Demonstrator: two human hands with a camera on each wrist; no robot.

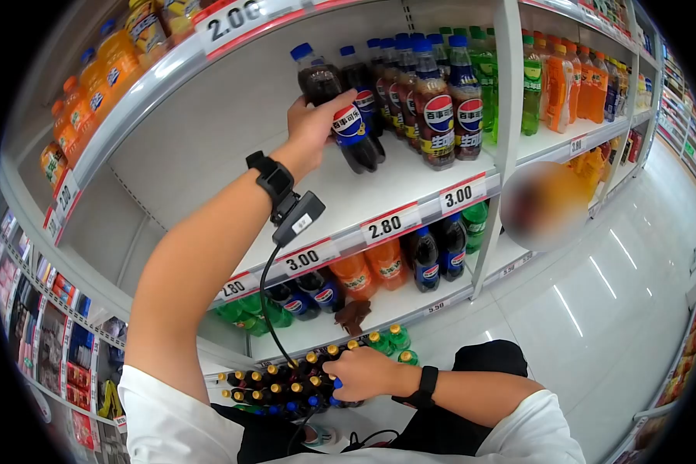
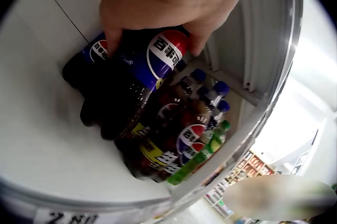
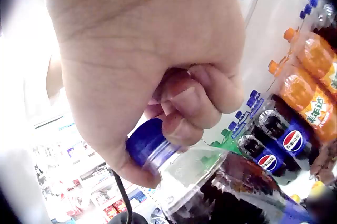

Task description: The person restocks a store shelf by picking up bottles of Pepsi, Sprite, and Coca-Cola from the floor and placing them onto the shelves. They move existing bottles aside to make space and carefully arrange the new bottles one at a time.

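Observation:
My left hand [image 1: 311,127] grips a dark cola bottle [image 1: 349,127] with a blue cap and blue label, tilted over the upper shelf. In the left wrist view, thumb and fingers span the bottle [image 2: 131,71], and its base is close to the shelf surface. Another blue-labelled cola bottle [image 1: 356,73] stands just behind it. Low down, near the floor, my right hand [image 1: 367,373] holds a second cola bottle by its blue cap [image 3: 150,142]. The clear neck and dark body [image 3: 226,187] of that bottle slant below the curled fingers in the right wrist view.
Rows of cola bottles [image 1: 438,116] stand right of the held one, before an upright post [image 1: 507,93]. Price tags [image 1: 385,224] line the shelf edge. Orange soda bottles [image 1: 356,274] fill part of the lower shelf. Many yellow-capped bottles [image 1: 274,390] stand near the floor below.

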